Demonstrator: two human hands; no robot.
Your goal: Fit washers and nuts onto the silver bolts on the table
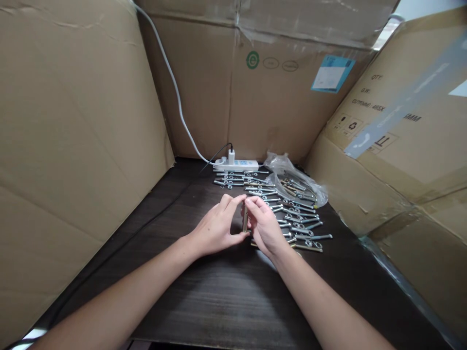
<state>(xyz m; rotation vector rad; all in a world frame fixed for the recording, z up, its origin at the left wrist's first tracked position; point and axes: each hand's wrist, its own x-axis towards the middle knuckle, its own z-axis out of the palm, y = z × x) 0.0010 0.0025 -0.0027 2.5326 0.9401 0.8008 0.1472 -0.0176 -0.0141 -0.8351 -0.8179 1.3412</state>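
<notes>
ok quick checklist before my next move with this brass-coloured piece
1. Left hand grip on the brass-coloured piece: ok, held end to end between finger and thumb.
2. Right hand at the piece: ok, close against it.
3. Right fingers' exact hold: cannot tell, partly hidden.
4. Plastic bag apart from both hands: ok, farther back, right.
5. Power strip apart from both hands: ok, near the back box.
</notes>
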